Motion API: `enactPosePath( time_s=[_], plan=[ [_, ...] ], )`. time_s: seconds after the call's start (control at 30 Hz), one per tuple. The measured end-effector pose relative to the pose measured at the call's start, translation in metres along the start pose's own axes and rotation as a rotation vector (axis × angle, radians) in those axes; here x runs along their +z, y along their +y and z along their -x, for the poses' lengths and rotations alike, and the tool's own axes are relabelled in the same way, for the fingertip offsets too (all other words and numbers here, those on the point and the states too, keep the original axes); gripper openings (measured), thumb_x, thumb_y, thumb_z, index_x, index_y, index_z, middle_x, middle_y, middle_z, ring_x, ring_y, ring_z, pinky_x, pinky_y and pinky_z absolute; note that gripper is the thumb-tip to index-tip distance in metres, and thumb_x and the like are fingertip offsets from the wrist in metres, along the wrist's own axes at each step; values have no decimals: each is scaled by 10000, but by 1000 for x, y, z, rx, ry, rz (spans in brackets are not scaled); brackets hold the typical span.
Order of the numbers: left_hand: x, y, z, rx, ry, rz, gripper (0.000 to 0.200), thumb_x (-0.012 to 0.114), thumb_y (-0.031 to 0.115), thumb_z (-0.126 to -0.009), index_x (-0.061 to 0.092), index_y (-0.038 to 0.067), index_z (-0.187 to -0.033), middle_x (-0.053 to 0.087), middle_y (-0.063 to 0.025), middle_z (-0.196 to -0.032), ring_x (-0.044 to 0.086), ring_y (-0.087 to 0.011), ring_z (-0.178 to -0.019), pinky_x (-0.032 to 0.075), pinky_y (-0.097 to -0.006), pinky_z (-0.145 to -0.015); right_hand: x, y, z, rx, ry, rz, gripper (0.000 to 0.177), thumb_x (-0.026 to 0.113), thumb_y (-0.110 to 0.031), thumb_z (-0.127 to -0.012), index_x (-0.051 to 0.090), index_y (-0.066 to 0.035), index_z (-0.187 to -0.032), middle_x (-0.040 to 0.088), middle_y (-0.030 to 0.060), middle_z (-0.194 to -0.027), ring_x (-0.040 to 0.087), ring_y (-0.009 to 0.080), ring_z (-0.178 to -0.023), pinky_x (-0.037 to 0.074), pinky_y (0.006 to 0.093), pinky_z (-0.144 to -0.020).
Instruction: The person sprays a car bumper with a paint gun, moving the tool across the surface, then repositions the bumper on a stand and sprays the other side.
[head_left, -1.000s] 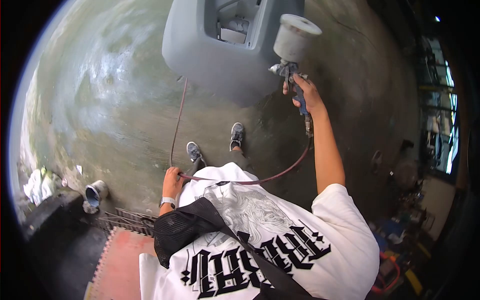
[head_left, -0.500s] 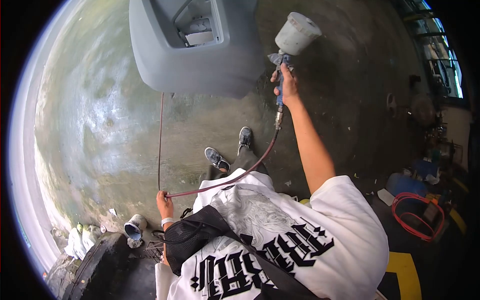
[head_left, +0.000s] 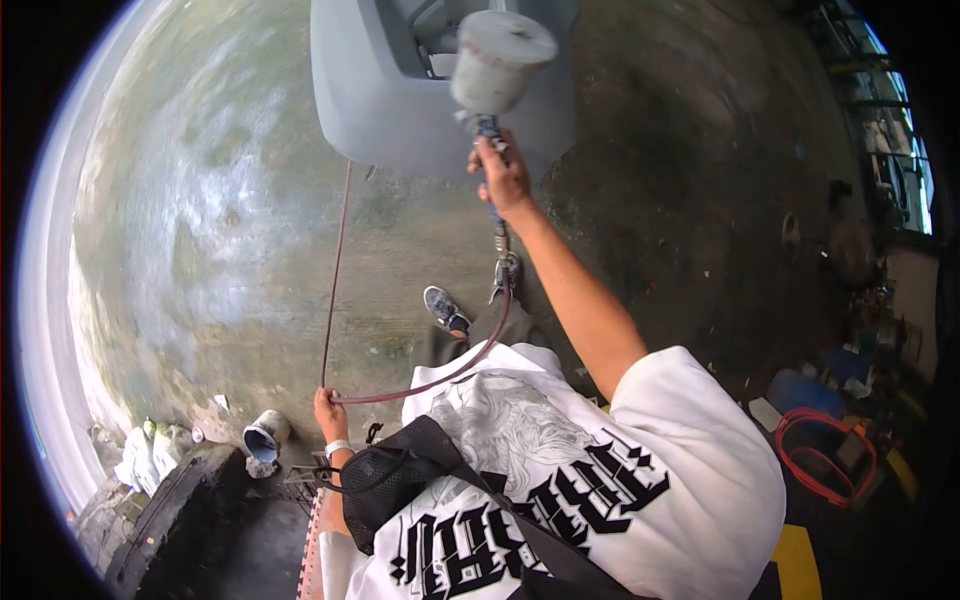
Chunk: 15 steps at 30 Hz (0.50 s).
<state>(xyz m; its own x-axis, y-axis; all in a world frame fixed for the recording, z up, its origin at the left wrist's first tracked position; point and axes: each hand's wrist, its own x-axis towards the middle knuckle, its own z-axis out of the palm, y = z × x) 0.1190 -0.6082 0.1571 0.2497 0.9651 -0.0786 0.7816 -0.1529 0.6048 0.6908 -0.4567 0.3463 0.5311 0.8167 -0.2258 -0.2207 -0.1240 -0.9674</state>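
Note:
My right hand [head_left: 507,178] grips the blue handle of a spray gun [head_left: 488,128], its pale paint cup [head_left: 502,62] on top. The gun is upright in front of a grey car body panel [head_left: 400,125], and the cup hides part of the panel's recess. A dark red air hose [head_left: 440,380] curves from the gun's base down to my left hand [head_left: 329,412], whose fingers are closed around it at waist height. From there the hose runs up and passes behind the panel.
My shoes [head_left: 445,308] stand on the damp concrete floor [head_left: 250,260]. Lower left are a tipped bucket [head_left: 267,436] and white bags [head_left: 150,458]. A coiled red hose [head_left: 826,455] and a blue container [head_left: 800,392] lie at the right. A black mesh bag [head_left: 385,485] hangs at my front.
My right hand has swung the spray gun leftward, so its cup now overlaps the panel. The hose bends more tightly. My left hand keeps its hold. The panel appears further right in the view.

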Motion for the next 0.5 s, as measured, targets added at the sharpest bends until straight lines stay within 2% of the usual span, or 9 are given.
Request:
enactPosePath(
  time_s=[0.03, 0.1, 0.13, 0.2, 0.3, 0.37, 0.43, 0.47, 0.5],
  plan=[
    [-4, -1, 3, 10, -7, -2, 155, 624, 25, -883, 530, 41, -1005, 615, -215, -968, 590, -435, -917, 477, -469, -804, 12, 6, -3, 17, -44, 18, 259, 572, -375, -980, 501, -168, -1120, 565, -11, -811, 541, 54, -698, 371, 199, -387],
    [-8, 2, 7, -66, -12, 44, 141, 615, 10, -877, 528, 35, -986, 607, -206, -951, 581, -429, -890, 474, -463, -794, 37, 17, -7, -59, -54, 84, 266, 577, -373, -976, 524, -158, -1122, 580, -8, -802, 527, 52, -630, 380, 211, -381],
    [-15, 2, 8, -103, -79, 69, 133, 612, 1, -867, 528, 29, -967, 595, -194, -920, 566, -422, -859, 471, -456, -781, 46, 16, -5, -61, -37, 81, 266, 577, -373, -976, 524, -158, -1122, 580, -8, -802, 527, 52, -630, 380, 211, -381],
    [-17, 4, 12, -35, -45, 43, 132, 610, -2, -862, 527, 27, -961, 586, -191, -904, 560, -420, -843, 469, -452, -769, 56, 13, 1, 17, -215, 73, 279, 585, -378, -972, 555, -143, -1120, 602, 1, -794, 504, 58, -547, 394, 225, -381],
    [-20, 21, 9, 30, 13, 8, 112, 589, -18, -846, 523, 19, -929, 555, -179, -854, 536, -408, -792, 463, -431, -734, 54, 27, 1, 7, -306, 72, 302, 596, -391, -963, 577, -132, -1118, 616, 14, -788, 486, 64, -501, 387, 228, -381],
    [-22, 28, 9, -111, -80, 103, 82, 562, -26, -845, 518, 16, -900, 549, -169, -845, 535, -394, -782, 460, -415, -720, 38, 33, 4, -38, -299, 76, 322, 607, -393, -954, 580, -128, -1136, 616, 10, -793, 499, 66, -512, 373, 220, -384],
    [-21, 45, 4, -157, -70, 76, 65, 542, -29, -845, 509, 18, -876, 550, -160, -846, 541, -381, -787, 460, -402, -722, 14, 35, 10, -117, -209, 80, 318, 605, -381, -960, 565, -107, -1116, 607, 6, -761, 567, 94, -692, 469, 268, -635],
    [-19, 49, 1, -158, -79, 51, 59, 546, -19, -854, 510, 20, -880, 548, -160, -846, 542, -375, -788, 460, -398, -725, -2, 34, 12, -87, -182, 87, 337, 603, -376, -955, 564, -110, -1158, 610, 5, -806, 544, 57, -638, 363, 210, -392],
    [-17, 50, -1, -159, -86, 25, 55, 550, -9, -863, 512, 23, -884, 547, -159, -845, 543, -370, -789, 459, -394, -727, -17, 34, 13, -85, -189, 85, 337, 603, -376, -955, 564, -110, -1158, 610, 5, -806, 544, 57, -638, 363, 210, -392]
  ],
)
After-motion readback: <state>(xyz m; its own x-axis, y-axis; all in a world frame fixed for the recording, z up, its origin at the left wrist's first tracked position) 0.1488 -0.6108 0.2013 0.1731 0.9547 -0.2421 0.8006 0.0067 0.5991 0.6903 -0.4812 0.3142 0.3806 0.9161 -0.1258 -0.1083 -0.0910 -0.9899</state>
